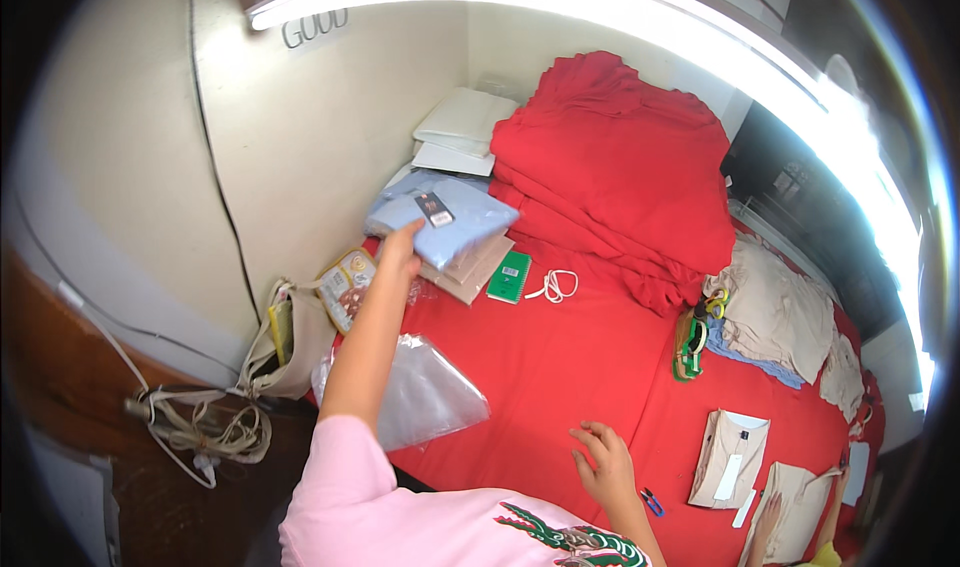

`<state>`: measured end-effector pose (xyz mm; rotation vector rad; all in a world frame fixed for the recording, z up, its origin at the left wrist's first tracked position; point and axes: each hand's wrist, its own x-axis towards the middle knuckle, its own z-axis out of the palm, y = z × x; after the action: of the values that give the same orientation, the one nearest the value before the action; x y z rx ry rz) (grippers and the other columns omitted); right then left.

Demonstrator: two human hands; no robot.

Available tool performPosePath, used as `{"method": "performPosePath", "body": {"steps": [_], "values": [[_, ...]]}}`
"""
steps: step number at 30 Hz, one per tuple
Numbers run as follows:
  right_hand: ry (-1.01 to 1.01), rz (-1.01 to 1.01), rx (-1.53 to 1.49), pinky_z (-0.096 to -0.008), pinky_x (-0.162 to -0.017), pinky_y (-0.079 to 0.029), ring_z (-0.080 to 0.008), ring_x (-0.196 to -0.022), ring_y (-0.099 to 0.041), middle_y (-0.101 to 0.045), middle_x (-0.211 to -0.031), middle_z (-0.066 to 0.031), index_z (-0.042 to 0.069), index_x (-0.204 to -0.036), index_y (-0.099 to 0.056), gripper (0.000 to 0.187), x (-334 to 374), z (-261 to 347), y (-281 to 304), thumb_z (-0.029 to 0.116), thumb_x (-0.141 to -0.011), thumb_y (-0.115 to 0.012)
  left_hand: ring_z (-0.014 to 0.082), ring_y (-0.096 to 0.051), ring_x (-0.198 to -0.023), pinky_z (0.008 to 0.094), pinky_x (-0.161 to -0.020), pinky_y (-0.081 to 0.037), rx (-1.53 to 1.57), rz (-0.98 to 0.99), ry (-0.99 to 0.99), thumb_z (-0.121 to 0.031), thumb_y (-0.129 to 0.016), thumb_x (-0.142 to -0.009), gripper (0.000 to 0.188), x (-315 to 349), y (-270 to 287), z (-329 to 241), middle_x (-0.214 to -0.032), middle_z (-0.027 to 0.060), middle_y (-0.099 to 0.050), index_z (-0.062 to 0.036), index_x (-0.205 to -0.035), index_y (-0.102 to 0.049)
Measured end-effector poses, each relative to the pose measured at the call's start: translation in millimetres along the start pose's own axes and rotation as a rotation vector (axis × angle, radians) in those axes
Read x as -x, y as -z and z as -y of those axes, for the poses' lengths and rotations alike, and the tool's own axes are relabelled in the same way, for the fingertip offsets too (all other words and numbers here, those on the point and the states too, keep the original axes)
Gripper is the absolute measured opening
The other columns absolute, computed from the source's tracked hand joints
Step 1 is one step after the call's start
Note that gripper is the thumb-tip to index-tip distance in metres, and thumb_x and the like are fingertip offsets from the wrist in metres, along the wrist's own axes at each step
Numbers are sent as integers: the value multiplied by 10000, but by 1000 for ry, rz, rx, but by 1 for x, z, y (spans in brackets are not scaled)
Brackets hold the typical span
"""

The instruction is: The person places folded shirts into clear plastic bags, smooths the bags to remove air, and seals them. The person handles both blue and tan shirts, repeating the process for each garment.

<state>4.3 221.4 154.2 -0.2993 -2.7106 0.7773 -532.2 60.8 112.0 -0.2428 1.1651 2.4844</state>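
Observation:
My left hand [402, 251] reaches out to the far left and grips the near edge of a folded light blue shirt [470, 229] in a clear bag, with a dark tag on its front. Under it are beige folded garments [470, 285] and more blue cloth, partly covered. My right hand [604, 459] hovers over the near part of the red cloth, fingers apart and nothing in it. The blue-handled thread snips [652, 503] lie to its right. Clear plastic bags [430, 392] spread out beneath my left forearm.
A red cloth heap [620, 167] fills the back, beside white packs [465, 122]. A green notebook [509, 277] and white cord [556, 286] lie mid-table. At right are a folded beige shirt [715, 467], tape rolls [690, 345], beige garments [775, 297] and another person's hands [768, 519].

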Motion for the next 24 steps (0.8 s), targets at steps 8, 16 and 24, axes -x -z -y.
{"method": "performPosePath", "body": {"steps": [8,16,24], "values": [[-147,114,-108,-464,-908,-564,-361,-1083,-685,-678,-1272,-147,120,-1243,-735,345,11,7,-30,114,-900,-763,516,-495,-1396,524,-1181,-419,-966,-264,-589,-191,-820,-915,838,-84,21,29,-1547,341,-462,92,-1564,-373],[57,231,-122,-466,-890,-566,-361,-1053,-694,-703,-1196,-152,83,-1167,-754,259,8,-6,-61,91,-909,-732,476,-202,-1610,639,-1285,-168,-1690,-112,-556,-469,-723,-980,864,246,169,133,-1739,265,-239,-99,-1667,-350],[261,423,-187,-483,-952,-576,-368,-1116,-690,-667,-1281,-157,80,-1259,-713,360,-26,4,-128,81,-900,-738,450,-214,-1620,692,-1264,-161,-1838,-88,-562,-420,-535,-1104,471,282,215,180,-1765,139,-273,-313,-1560,-580]]}}
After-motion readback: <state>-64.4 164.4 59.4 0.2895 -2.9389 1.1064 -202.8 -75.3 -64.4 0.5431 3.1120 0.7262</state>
